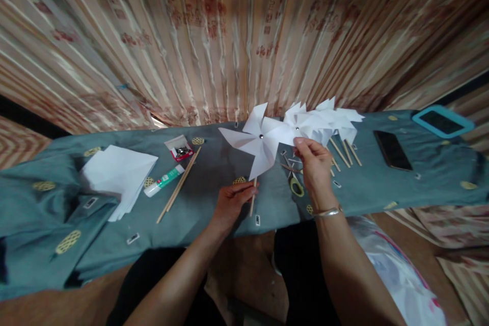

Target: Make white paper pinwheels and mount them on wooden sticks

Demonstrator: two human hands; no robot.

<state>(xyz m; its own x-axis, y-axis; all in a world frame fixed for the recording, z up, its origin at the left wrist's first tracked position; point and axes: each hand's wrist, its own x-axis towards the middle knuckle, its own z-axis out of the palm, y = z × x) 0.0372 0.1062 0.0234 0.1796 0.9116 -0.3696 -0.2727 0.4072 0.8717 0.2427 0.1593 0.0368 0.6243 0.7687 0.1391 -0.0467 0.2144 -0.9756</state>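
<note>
A white paper pinwheel (261, 150) with a round metal pin at its centre stands upright over the table. My left hand (231, 204) is closed round its wooden stick (252, 198), just below the blades. At the right-hand blade, the thumb and fingers of my right hand (315, 160) are pinched together at the paper's edge. Several finished-looking white pinwheels (328, 119) lie overlapped behind and to the right, their sticks (340, 152) pointing toward me. Scissors (295, 186) with yellow-green handles lie beside my right hand, partly hidden.
On the left lie a stack of white paper (118, 170), a glue stick (164, 181), loose wooden sticks (179, 185) and a small open box of metal pins (179, 148). A dark phone (392, 150) and a blue-framed object (443, 121) rest at the right. A curtain (229, 35) hangs behind the table.
</note>
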